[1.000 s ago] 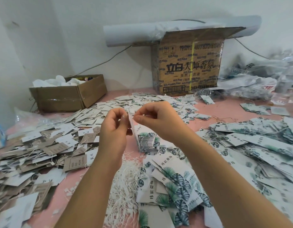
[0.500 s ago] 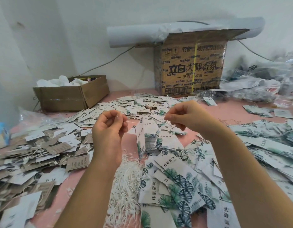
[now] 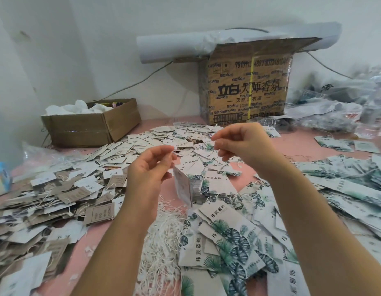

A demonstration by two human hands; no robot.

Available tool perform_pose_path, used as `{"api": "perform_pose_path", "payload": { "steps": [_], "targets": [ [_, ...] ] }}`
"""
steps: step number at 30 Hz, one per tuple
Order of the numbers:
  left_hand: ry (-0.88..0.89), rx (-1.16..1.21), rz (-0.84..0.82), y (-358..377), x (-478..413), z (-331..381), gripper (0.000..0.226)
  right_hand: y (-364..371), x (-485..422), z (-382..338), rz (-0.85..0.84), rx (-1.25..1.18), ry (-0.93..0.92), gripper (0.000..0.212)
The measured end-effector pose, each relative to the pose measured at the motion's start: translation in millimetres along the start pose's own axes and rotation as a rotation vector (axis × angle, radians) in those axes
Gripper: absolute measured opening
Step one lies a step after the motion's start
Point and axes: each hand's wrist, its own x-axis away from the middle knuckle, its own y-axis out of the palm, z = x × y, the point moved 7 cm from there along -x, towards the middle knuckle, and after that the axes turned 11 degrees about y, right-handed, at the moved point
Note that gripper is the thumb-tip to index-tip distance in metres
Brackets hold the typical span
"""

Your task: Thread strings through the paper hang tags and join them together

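A small bunch of hang tags [image 3: 183, 185] dangles edge-on above the pink table [image 3: 292, 146], just below the left hand [image 3: 150, 167], whose thumb and fingertips pinch together at the bunch's top. The right hand [image 3: 241, 144], held higher and apart, pinches a thin string [image 3: 216, 148] that is barely visible. Below lie loose strings [image 3: 164, 231], leaf-print tags [image 3: 228, 231] and brown tags [image 3: 78, 195]. A cardboard box [image 3: 247, 88] stands behind.
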Motion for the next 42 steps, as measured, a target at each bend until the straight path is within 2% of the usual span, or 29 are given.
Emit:
{"api": "perform_pose_path", "payload": {
  "steps": [3,8,10,13,33,42],
  "targets": [
    [0.036,-0.056,-0.082,10,3,2,0.017,18,4,-14,-0.040,0.008,-0.082,0.022],
    [0.089,-0.057,-0.126,18,4,7,0.018,43,11,-24,-0.124,0.093,-0.162,0.023],
    [0.100,-0.056,-0.129,18,4,8,0.019,47,12,-23,-0.166,0.078,-0.158,0.018],
    [0.107,-0.034,-0.114,17,3,9,0.021,50,12,-22,-0.218,0.031,-0.135,0.023],
    [0.124,-0.054,-0.214,27,8,11,0.019,53,13,-17,-0.261,0.142,-0.091,0.021],
    [0.115,-0.040,-0.231,28,8,11,0.024,52,14,-15,-0.281,0.079,-0.071,0.023]
  ]
}}
